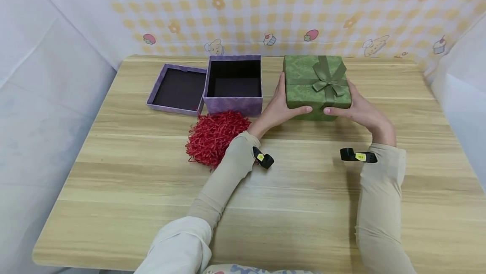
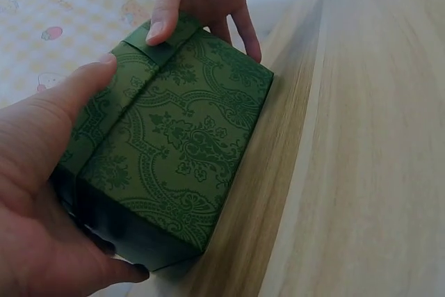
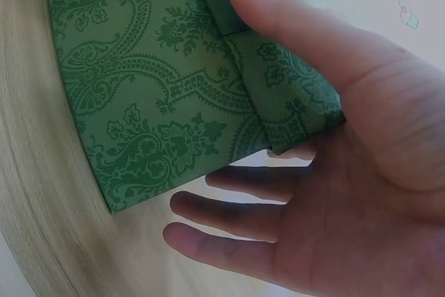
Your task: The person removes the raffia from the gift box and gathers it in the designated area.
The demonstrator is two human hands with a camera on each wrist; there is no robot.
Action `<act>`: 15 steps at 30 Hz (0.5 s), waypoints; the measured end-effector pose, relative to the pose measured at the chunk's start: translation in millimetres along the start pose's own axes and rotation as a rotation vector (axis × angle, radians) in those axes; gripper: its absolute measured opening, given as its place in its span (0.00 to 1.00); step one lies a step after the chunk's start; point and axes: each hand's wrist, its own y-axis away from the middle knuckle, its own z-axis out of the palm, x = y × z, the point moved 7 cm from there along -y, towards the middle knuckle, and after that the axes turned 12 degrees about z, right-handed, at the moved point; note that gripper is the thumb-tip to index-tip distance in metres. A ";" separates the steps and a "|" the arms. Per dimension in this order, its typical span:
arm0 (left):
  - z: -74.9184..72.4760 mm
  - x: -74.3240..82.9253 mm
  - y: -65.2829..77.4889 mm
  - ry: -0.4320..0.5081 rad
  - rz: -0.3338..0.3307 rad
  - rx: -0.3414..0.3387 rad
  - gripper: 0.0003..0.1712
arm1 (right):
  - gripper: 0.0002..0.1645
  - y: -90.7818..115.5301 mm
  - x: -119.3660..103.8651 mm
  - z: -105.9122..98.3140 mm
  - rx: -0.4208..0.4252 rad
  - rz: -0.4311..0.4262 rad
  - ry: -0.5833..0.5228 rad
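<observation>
A green patterned gift box (image 1: 300, 65) with a lid and a ribbon bow (image 1: 328, 81) is between the two hands at the back of the table. My left hand (image 1: 279, 107) grips its left side, thumb on the front of the lid and fingers along the side wall. On the opposite side my right hand (image 1: 362, 111) holds the box, its thumb across the lid's front edge. In the right wrist view, the fingers (image 3: 226, 217) of that hand reach along the side. Whether the box's underside touches the table cannot be told.
Left of the green box stands an uncovered purple box (image 1: 232, 104) with a dark inside. Its purple lid (image 1: 178, 90) lies inside-up beside it. A heap of red shredded paper (image 1: 212, 139) sits in front, close to the left forearm. A checked cloth (image 1: 243, 12) hangs behind the wooden table (image 1: 125, 189).
</observation>
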 end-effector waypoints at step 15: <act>-1.9 1.0 -0.1 -0.013 0.034 0.037 0.69 | 0.58 0.9 -5.7 0.1 -0.008 -0.066 -0.014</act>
